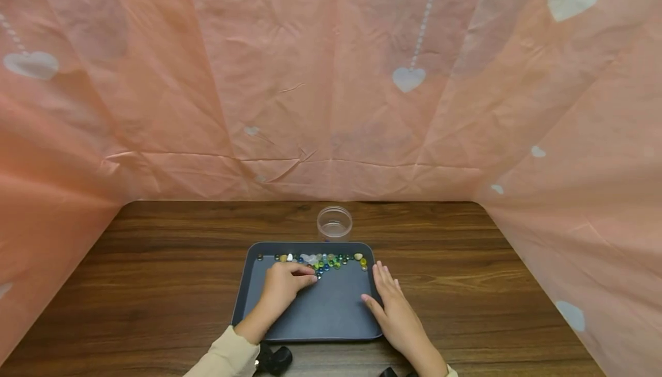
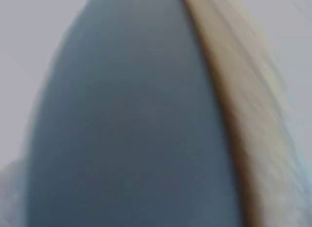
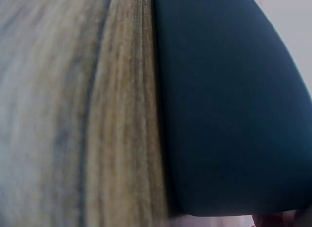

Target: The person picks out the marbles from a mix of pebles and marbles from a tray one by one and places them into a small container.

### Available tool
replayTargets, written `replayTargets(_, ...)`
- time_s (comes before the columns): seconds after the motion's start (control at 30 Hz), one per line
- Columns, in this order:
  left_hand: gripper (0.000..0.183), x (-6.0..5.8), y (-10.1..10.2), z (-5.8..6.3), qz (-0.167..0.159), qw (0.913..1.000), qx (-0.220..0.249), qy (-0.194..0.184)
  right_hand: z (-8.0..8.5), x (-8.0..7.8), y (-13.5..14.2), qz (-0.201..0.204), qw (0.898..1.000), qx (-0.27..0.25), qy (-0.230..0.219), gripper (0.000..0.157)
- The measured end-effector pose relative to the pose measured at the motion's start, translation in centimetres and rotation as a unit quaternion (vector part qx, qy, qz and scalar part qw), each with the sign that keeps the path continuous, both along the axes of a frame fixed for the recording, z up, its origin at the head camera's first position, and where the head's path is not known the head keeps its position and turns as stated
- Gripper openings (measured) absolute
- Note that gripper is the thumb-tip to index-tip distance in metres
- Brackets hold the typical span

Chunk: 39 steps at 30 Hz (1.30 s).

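Note:
A dark grey tray (image 1: 331,314) lies on the wooden table, its side filling much of both wrist views. Along its far edge runs a band of small glass beads (image 1: 331,262) in green, blue, yellow and clear, with a few trailing toward the middle. My left hand (image 1: 281,288) reaches over the tray's left part, thumb and forefinger pinched together at a small glass bead (image 1: 319,277) at the near end of that trail. Fingers straight and thumb spread, my right hand (image 1: 395,311) rests at the tray's right rim.
A clear round plastic jar (image 1: 334,224) stands just behind the tray's far rim. Pink cloth with white hearts (image 1: 331,107) hangs around the back and sides of the table (image 1: 439,250). Black wrist devices (image 1: 276,360) show by the near edge.

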<state>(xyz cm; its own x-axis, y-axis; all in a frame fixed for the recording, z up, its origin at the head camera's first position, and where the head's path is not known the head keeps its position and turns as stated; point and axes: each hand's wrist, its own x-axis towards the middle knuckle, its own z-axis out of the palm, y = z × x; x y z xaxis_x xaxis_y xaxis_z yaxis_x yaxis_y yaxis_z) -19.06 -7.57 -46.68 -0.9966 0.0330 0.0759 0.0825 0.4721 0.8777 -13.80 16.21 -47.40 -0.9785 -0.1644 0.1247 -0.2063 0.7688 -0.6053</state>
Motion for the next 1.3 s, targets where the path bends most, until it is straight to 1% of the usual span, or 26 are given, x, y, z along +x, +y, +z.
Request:
replayTargets(0.03,0.008,-0.1,-0.1,0.2,0.003,0.9991,0.036,-0.024,0.0,0.0,0.0,0.000,1.000,0.000,0.000,0.069)
replayTargets(0.07,0.009,-0.1,-0.2,0.4,0.007,0.9961,0.072,-0.050,0.0,0.0,0.0,0.000,1.000,0.001,0.001,0.069)
replayTargets(0.1,0.011,-0.2,-0.3,0.7,0.010,0.9910,0.112,-0.072,0.0,0.0,0.0,0.000,1.000,0.001,0.002,0.069)
replayTargets(0.17,0.015,-0.4,-0.5,1.3,0.017,0.9770,0.182,-0.110,0.0,0.0,0.0,0.000,1.000,0.001,0.002,0.069)
replayTargets(0.23,0.019,-0.6,-0.7,1.9,0.019,0.9663,0.223,-0.128,0.1,0.0,0.0,-0.001,1.000,0.001,0.001,0.069)
replayTargets(0.3,0.021,-0.9,-0.8,2.6,0.023,0.9601,0.243,-0.137,0.1,0.0,0.0,-0.003,1.000,0.000,0.000,0.069)
replayTargets(0.4,0.022,-1.6,-1.0,3.3,0.032,0.9581,0.248,-0.139,0.1,0.1,0.1,-0.005,1.000,-0.002,-0.002,0.069)
replayTargets(0.47,0.021,-2.1,-1.0,3.7,0.036,0.9552,0.258,-0.140,0.1,0.1,0.1,-0.005,1.000,-0.004,-0.004,0.069)
replayTargets(0.7,0.027,-4.0,-0.4,4.5,0.024,0.9453,0.298,-0.130,0.0,0.1,0.1,-0.007,1.000,0.000,-0.002,0.069)
replayTargets(0.87,0.029,-5.4,0.1,4.8,0.033,0.9393,0.313,-0.137,-0.1,0.0,0.0,-0.006,1.000,0.001,-0.002,0.069)
replayTargets(0.93,0.028,-6.0,0.3,5.0,0.035,0.9418,0.305,-0.136,-0.2,0.0,0.0,-0.006,1.000,0.002,-0.004,0.069)
replayTargets(1.0,0.026,-6.5,0.6,5.3,0.034,0.9463,0.295,-0.127,-0.2,0.1,0.0,-0.005,1.000,0.002,-0.005,0.069)
replayTargets(1.13,0.021,-7.6,1.4,5.8,0.028,0.9719,0.219,-0.082,-0.2,0.1,-0.1,-0.006,1.000,0.002,-0.003,0.069)
replayTargets(1.2,0.019,-8.0,1.9,6.0,0.030,0.9846,0.166,-0.048,-0.2,0.1,0.0,-0.008,1.000,0.001,-0.001,0.069)
replayTargets(1.23,0.018,-8.2,2.1,6.1,0.032,0.9898,0.136,-0.031,-0.2,0.1,0.0,-0.009,1.000,0.002,-0.001,0.069)
replayTargets(1.3,0.015,-8.4,2.6,6.3,0.032,0.9962,0.082,0.001,-0.2,0.1,0.1,-0.010,1.000,0.002,0.000,0.069)
